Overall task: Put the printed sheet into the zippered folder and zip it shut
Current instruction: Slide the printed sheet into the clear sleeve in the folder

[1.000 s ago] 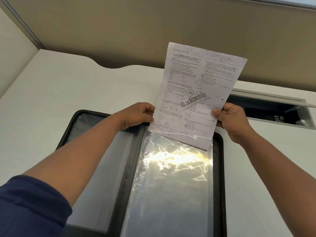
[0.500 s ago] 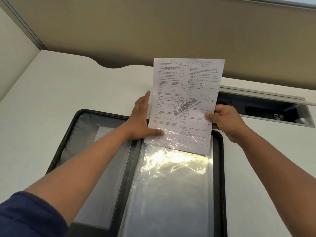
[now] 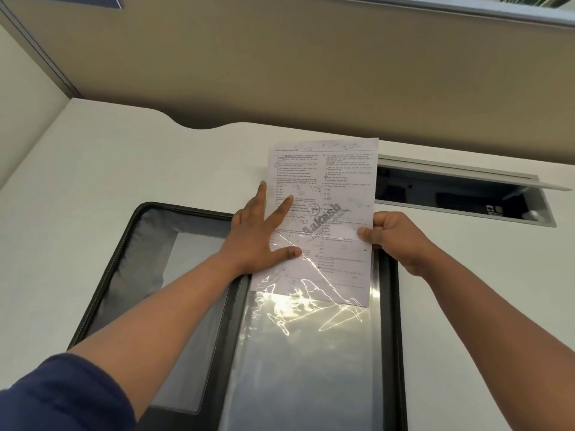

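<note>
Half the printed sheet (image 3: 323,194) sat inside the zippered folder (image 3: 389,306) sleeve; thin, floppy, best gripped at edges. Right hand (image 3: 393,236) pinched its edge, left hand (image 3: 258,237) pressed it flat, fingers spread.

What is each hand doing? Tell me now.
Left hand: open, flat on the printed sheet.
Right hand: closed, pinching the sheet's right edge.

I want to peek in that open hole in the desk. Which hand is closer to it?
Right. The right hand pinches the white printed sheet just below the rectangular desk hatch; the left hand lies flat on the sheet's far side, farther away.
</note>
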Demonstrator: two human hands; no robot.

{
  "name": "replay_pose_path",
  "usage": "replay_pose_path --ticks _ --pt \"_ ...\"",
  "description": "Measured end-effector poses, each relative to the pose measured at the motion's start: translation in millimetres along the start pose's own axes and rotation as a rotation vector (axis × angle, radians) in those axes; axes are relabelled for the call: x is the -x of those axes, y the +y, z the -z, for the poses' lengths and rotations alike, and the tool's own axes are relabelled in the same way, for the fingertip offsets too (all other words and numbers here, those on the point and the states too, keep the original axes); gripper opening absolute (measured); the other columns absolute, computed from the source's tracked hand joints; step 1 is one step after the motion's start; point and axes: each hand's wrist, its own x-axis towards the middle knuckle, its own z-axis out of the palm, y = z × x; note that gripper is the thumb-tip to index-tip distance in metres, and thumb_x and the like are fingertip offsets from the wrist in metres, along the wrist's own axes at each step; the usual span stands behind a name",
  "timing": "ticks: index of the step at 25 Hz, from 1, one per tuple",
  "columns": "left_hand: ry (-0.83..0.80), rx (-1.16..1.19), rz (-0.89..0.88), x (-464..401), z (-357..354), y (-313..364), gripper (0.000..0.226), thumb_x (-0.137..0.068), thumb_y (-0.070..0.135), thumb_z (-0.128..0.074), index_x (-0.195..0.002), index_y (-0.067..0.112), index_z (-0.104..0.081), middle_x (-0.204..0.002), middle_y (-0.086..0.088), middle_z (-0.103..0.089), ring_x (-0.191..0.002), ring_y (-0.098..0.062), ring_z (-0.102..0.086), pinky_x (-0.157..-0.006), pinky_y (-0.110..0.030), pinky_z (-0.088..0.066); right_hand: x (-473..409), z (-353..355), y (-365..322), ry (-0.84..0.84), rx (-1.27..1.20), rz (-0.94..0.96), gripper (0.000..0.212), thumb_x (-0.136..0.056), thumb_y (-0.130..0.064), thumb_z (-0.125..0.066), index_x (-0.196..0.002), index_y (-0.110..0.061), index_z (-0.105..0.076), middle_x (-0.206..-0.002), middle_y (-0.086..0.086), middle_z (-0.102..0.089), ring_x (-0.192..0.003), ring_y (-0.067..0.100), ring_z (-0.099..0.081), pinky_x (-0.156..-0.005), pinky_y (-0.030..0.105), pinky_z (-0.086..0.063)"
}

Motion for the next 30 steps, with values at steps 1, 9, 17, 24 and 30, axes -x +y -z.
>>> replay_pose_path --ticks 1,9,17,24,30 --pt "-0.010 -0.028 -0.006 0 0 0 0.104 -0.070 0.097 -0.038 -0.153 0.056 0.011 -0.163 0.002 0.035 -0.154 -0.027 0.008 -0.119 -0.048 0.000 2 0 2 -0.007 0.007 -0.007 0.011 -0.096 -0.016 -0.067 -0.100 -0.018 -0.077 -0.103 -0.010 -0.079 -0.095 0.017 -0.076 -0.091 0.044 -0.060" --pt "-0.031 -0.069 -0.020 3 0 3 0.098 -0.078 0.092 -0.036 -0.160 0.042 -0.013 -0.166 0.007 0.026 -0.155 -0.020 0.003 -0.122 -0.047 -0.001 -2 -8 -12 0.064 -0.080 0.045 0.012 -0.098 -0.022 -0.065 -0.107 -0.021 -0.073 -0.104 -0.006 -0.079 -0.089 0.014 -0.077 -0.077 0.034 -0.060" --pt "0.015 -0.048 -0.016 3 -2 2 0.101 -0.078 0.093 -0.038 -0.159 0.044 -0.004 -0.168 0.006 0.021 -0.155 -0.020 -0.001 -0.120 -0.042 -0.001 -19 -6 -22 0.292 -0.069 0.008 0.011 -0.100 -0.016 -0.062 -0.097 -0.014 -0.072 -0.095 -0.007 -0.079 -0.084 0.012 -0.074 -0.061 0.021 -0.054" --pt "0.033 -0.026 -0.012 2 -5 0 0.108 -0.075 0.095 -0.039 -0.158 0.043 0.008 -0.168 0.004 0.020 -0.155 -0.020 -0.002 -0.120 -0.043 -0.003 -6 -2 0 0.258 -0.060 0.003 0.010 -0.097 -0.012 -0.065 -0.093 -0.014 -0.074 -0.085 -0.010 -0.079 -0.065 0.003 -0.073 -0.051 0.013 -0.052" --pt "0.039 0.000 -0.005 1 -5 -1 0.115 -0.072 0.097 -0.041 -0.157 0.042 0.013 -0.168 0.004 0.021 -0.155 -0.021 -0.003 -0.120 -0.043 -0.003 5 -4 2 0.201 -0.038 0.007 0.012 -0.096 -0.014 -0.067 -0.089 -0.018 -0.075 -0.090 -0.011 -0.079 -0.077 0.013 -0.075 -0.059 0.019 -0.057"
